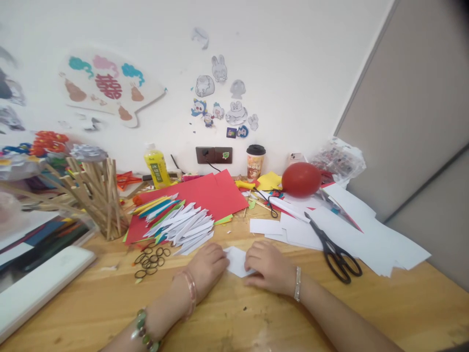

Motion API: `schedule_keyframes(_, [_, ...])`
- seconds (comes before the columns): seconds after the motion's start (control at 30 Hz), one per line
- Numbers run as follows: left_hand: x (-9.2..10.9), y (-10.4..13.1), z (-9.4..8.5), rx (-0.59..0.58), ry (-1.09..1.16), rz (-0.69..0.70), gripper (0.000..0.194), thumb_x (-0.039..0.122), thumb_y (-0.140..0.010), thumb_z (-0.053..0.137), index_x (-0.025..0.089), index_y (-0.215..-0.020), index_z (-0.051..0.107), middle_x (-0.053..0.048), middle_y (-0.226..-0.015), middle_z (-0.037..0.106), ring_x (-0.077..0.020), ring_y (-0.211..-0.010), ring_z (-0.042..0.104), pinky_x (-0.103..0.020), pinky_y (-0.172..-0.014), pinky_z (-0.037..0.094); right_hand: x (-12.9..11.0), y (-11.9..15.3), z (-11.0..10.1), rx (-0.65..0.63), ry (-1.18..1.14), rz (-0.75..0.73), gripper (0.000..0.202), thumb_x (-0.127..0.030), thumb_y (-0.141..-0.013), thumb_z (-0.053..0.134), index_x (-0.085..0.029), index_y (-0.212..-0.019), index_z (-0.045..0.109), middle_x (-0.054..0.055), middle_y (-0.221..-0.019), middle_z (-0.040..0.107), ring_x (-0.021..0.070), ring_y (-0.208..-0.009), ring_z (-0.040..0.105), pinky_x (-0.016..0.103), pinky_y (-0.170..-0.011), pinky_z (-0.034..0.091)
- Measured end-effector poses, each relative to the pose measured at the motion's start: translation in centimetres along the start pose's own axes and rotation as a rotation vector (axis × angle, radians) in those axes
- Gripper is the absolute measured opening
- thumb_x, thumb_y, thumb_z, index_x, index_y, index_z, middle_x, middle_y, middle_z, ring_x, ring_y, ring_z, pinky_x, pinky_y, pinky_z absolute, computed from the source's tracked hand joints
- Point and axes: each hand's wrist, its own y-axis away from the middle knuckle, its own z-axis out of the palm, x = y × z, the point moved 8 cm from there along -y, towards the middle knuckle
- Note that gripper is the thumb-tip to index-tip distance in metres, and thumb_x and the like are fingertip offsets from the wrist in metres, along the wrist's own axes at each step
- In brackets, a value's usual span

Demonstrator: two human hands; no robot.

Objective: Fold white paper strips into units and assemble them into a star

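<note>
A small folded piece of white paper [236, 260] lies on the wooden table between my hands. My left hand [208, 266] rests at its left edge, fingers bent together and closed on that edge. On the opposite side, my right hand [269, 266] has its curled fingers closed on the right edge of the same paper. Folded white strips [190, 226] lie in a pile beyond my left hand, partly on red paper [223, 193]. Black rubber rings [151, 260] are left of my left hand. Black scissors [333, 249] lie to the right of my right hand.
Wooden sticks [104, 200] stand at the left, near a long white box [44, 288]. Behind are a yellow bottle [157, 166], a lidded cup [255, 164] and a red balloon [301, 179]. White sheets [388, 244] cover the right side.
</note>
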Motion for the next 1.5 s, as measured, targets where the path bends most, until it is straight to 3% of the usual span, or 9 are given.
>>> schedule_keyframes(0.1, [0.2, -0.2, 0.3, -0.071, -0.021, 0.0, 0.038, 0.016, -0.09, 0.028, 0.017, -0.069, 0.059, -0.006, -0.07, 0.057, -0.0166, -0.074, 0.05, -0.03, -0.07, 0.044, 0.1, 0.0, 0.1, -0.032, 0.082, -0.002, 0.014, -0.031, -0.081, 0.054, -0.019, -0.074, 0.056, 0.003, -0.077, 0.059, 0.0167, -0.075, 0.048, 0.029, -0.067, 0.036])
schedule_keyframes(0.23, [-0.1, 0.0, 0.5, -0.183, -0.028, -0.034, 0.036, 0.017, -0.09, 0.025, 0.018, -0.076, 0.059, -0.004, -0.076, 0.056, -0.0146, -0.071, 0.048, -0.026, -0.065, 0.042, 0.1, -0.1, -0.3, -0.031, 0.157, -0.027, 0.017, -0.024, -0.086, 0.045, -0.019, -0.075, 0.057, 0.005, -0.08, 0.06, 0.0175, -0.076, 0.048, 0.031, -0.07, 0.038])
schedule_keyframes(0.7, [-1.5, 0.2, 0.8, -0.173, 0.292, -0.261, 0.026, 0.027, -0.089, 0.034, 0.018, -0.083, 0.057, -0.005, -0.086, 0.055, -0.0144, -0.077, 0.052, -0.024, -0.071, 0.046, 0.1, -0.1, -0.2, 0.01, 0.263, -0.043, 0.02, -0.021, -0.087, 0.043, -0.016, -0.075, 0.057, 0.005, -0.082, 0.06, 0.0176, -0.076, 0.047, 0.03, -0.069, 0.038])
schedule_keyframes(1.0, [-1.8, -0.2, 0.7, -0.131, 0.311, -0.31, 0.023, 0.024, -0.087, 0.036, 0.017, -0.078, 0.057, -0.006, -0.081, 0.055, -0.0147, -0.072, 0.052, -0.025, -0.067, 0.046, 2.0, -0.1, -0.2, 0.116, 0.05, 0.237, 0.01, -0.008, -0.076, 0.05, -0.017, -0.071, 0.052, 0.003, -0.077, 0.054, 0.0163, -0.077, 0.045, 0.028, -0.069, 0.039])
schedule_keyframes(1.2, [-3.4, 0.0, 2.1, -0.054, 0.308, -0.403, 0.018, 0.02, -0.08, 0.044, 0.017, -0.067, 0.056, -0.005, -0.072, 0.056, -0.016, -0.071, 0.052, -0.028, -0.066, 0.045, 2.7, 0.0, 0.0, 0.099, 0.011, 0.323, 0.008, -0.017, -0.078, 0.055, -0.018, -0.072, 0.052, 0.002, -0.08, 0.052, 0.0164, -0.08, 0.045, 0.029, -0.071, 0.038])
schedule_keyframes(1.5, [-4.1, 0.2, 3.1, -0.066, 0.104, -0.481, 0.018, 0.022, -0.079, 0.044, 0.017, -0.065, 0.055, -0.004, -0.071, 0.056, -0.018, -0.071, 0.05, -0.031, -0.068, 0.041, 3.6, 0.0, 0.5, 0.11, 0.088, 0.418, 0.012, -0.019, -0.081, 0.054, -0.017, -0.07, 0.052, 0.002, -0.079, 0.051, 0.0171, -0.079, 0.043, 0.03, -0.069, 0.036])
